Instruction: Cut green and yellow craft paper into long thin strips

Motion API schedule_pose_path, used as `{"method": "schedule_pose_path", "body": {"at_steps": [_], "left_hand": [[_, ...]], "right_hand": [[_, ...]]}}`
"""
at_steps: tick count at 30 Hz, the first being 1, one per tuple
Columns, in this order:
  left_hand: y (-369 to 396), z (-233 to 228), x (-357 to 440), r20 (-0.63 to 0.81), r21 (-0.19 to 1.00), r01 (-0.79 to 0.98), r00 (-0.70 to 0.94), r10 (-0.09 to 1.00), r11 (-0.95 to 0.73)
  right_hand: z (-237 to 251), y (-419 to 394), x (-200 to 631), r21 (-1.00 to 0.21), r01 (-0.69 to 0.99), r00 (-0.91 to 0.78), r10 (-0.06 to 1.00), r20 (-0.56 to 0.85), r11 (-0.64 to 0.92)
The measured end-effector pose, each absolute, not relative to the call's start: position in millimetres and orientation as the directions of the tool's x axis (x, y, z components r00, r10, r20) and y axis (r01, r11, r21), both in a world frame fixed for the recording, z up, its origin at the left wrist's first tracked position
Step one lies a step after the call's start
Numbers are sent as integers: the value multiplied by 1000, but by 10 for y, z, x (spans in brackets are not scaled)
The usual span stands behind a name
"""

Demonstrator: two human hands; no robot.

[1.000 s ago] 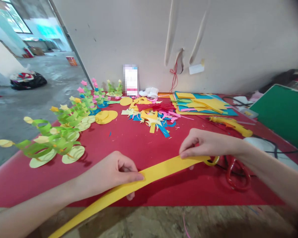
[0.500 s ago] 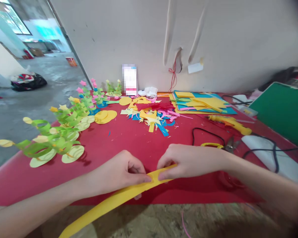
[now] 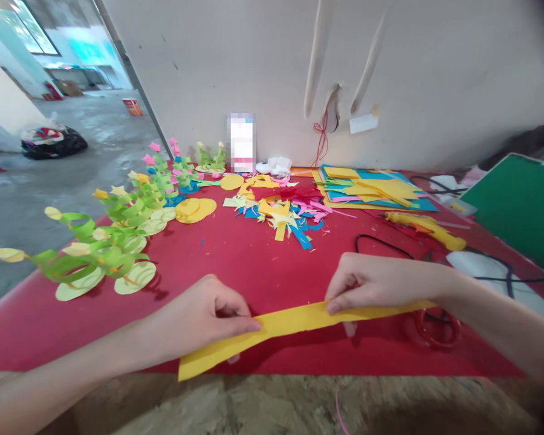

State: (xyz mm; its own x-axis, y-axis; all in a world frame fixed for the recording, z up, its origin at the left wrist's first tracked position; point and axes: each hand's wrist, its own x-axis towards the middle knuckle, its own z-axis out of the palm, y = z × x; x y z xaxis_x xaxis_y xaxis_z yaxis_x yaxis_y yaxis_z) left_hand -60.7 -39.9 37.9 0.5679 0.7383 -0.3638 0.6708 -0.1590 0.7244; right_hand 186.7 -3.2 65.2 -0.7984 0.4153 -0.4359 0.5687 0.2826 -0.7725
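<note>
A long yellow paper strip (image 3: 294,320) stretches between my two hands over the front of the red tabletop (image 3: 254,272). My left hand (image 3: 215,317) pinches it left of its middle, thumb on top, and the strip's free end hangs toward the table's front edge. Farther along, my right hand (image 3: 362,284) pinches the strip between thumb and fingers. The strip's other end runs under my right wrist, close to a red ring-shaped item (image 3: 439,329). Small curled green paper plants (image 3: 86,260) with yellow, pink and blue parts stand on round bases at the left.
Coloured paper scraps (image 3: 281,208) lie in a heap at the middle back. Stacked paper sheets (image 3: 376,187) are behind them to the right. A yellow glue gun (image 3: 428,228) with a black cord, yellow paper discs (image 3: 196,210) and a green board (image 3: 521,211) are also around the table.
My hands have moved apart, the right one going right and the left slightly left. The yellow strip has shifted rightward, with less of it hanging past my left hand.
</note>
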Motion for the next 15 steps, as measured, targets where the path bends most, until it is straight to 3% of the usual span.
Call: {"method": "schedule_pose_path", "body": {"at_steps": [4, 9, 15], "left_hand": [[-406, 346, -639, -342, 704, 678, 585, 735, -213], [-359, 311, -577, -271, 696, 661, 604, 750, -281], [-359, 344, -524, -213, 649, 681, 591, 778, -340]], "right_hand": [[655, -16, 1948, -727, 614, -774, 410, -482, 306], [622, 14, 1818, -675, 588, -798, 453, -397, 445], [602, -34, 1703, -796, 508, -836, 412, -363, 329]]}}
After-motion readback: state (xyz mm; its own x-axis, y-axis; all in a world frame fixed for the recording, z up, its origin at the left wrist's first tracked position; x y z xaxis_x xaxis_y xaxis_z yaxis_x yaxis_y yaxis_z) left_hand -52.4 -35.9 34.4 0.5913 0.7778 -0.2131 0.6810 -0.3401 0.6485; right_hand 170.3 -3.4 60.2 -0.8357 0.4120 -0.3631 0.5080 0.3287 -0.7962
